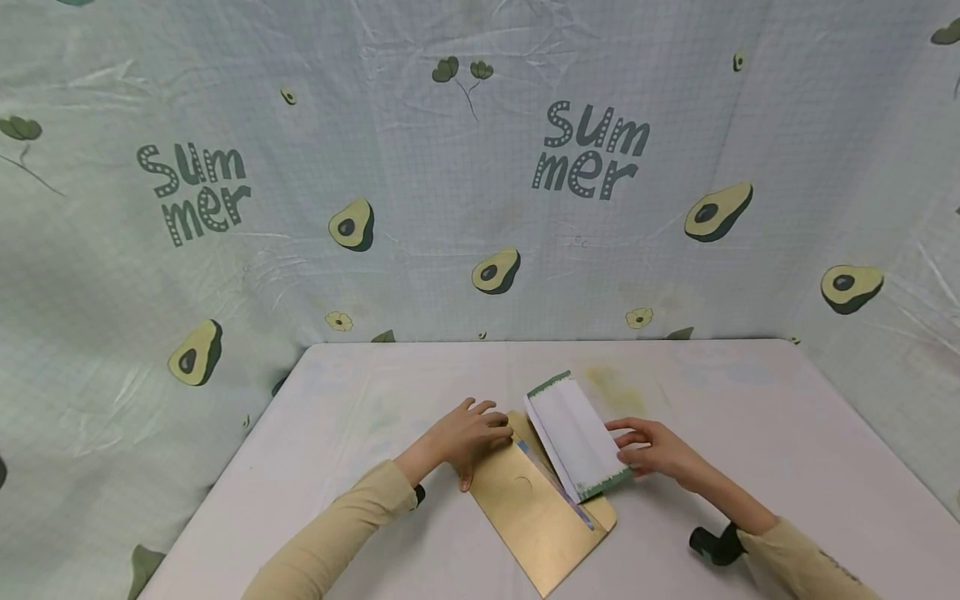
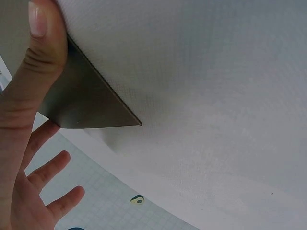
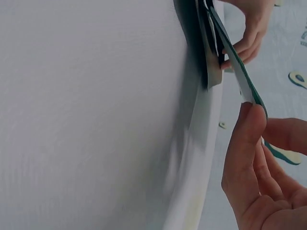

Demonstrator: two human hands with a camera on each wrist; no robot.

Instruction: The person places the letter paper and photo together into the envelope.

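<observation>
A gold envelope (image 1: pixel 517 500) lies slanted on the table, its rounded flap opened to the right and a blue-purple strip along its mouth. My left hand (image 1: pixel 472 437) holds its upper left edge; in the left wrist view the thumb (image 2: pixel 45 43) lies along the envelope (image 2: pixel 91 96), with some fingers spread beyond it. Over the flap is a folded white paper (image 1: pixel 577 437) with green borders on its short ends. My right hand (image 1: pixel 652 454) pinches the paper's lower right side between thumb and fingers. In the right wrist view the paper (image 3: pixel 240 72) is seen edge-on, tilted.
A pale cloth covers the table (image 1: pixel 750 417). Behind and beside it hangs a curtain (image 1: pixel 420 167) printed with avocados and lettering. A black wrist mount (image 1: pixel 716 546) sits under the right wrist.
</observation>
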